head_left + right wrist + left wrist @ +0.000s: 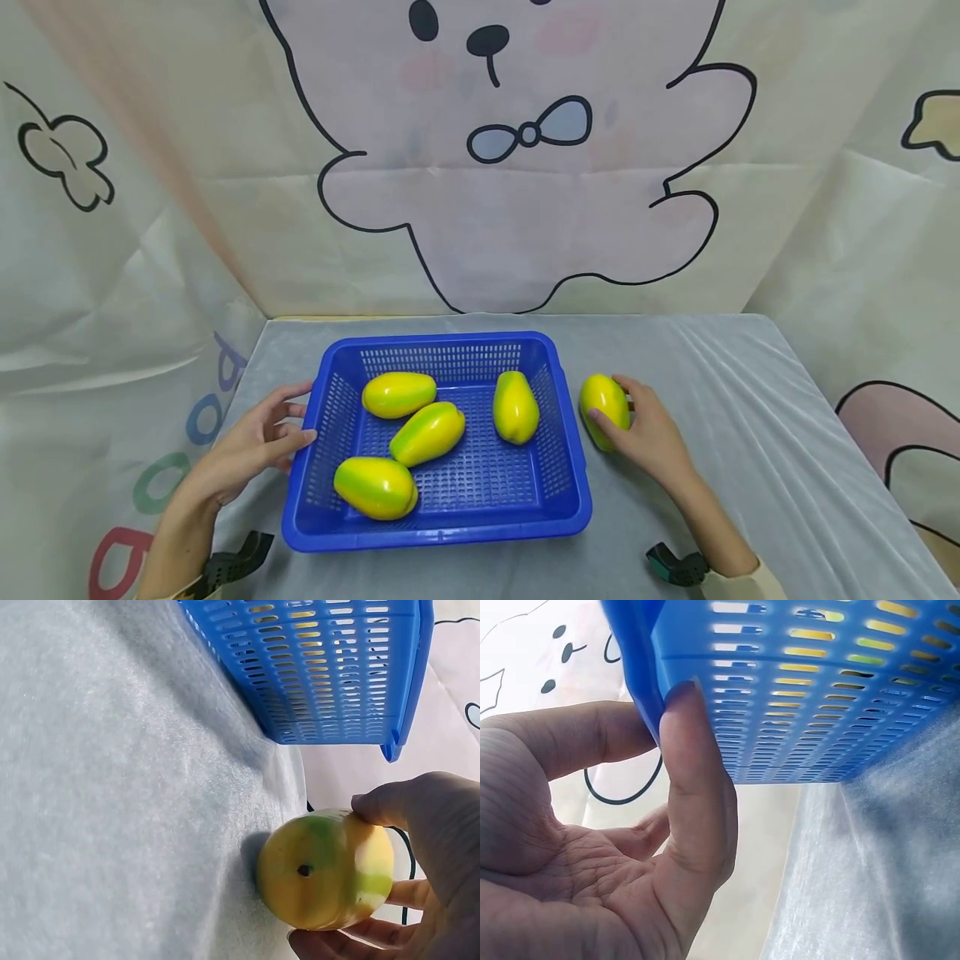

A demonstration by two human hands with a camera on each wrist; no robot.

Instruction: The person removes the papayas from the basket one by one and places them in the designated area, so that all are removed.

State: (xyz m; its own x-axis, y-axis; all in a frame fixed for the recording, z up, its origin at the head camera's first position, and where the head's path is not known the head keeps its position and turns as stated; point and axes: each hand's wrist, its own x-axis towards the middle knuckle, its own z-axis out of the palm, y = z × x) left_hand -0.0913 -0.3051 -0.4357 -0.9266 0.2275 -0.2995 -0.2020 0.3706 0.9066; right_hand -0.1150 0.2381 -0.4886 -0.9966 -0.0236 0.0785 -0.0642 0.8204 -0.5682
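Observation:
A blue plastic basket (480, 537) holds several yellow-green papayas (516, 408). At its left side my left hand (251, 442) pinches the rim between thumb and finger; in the left wrist view the thumb and a finger (694, 750) meet at the basket wall (742, 735). To the right of the basket, my right hand (652, 429) grips another papaya (603, 408). The right wrist view has this papaya (322, 870) end-on with its dark stem spot, thumb on one side and fingers round the other, close over the cloth.
A grey cloth (675, 358) covers the table under the basket. Behind it hangs a pale curtain (525, 217) printed with a cartoon animal, and similar printed sheets (885, 275) close off both sides. Each wrist carries a dark strap device (678, 567).

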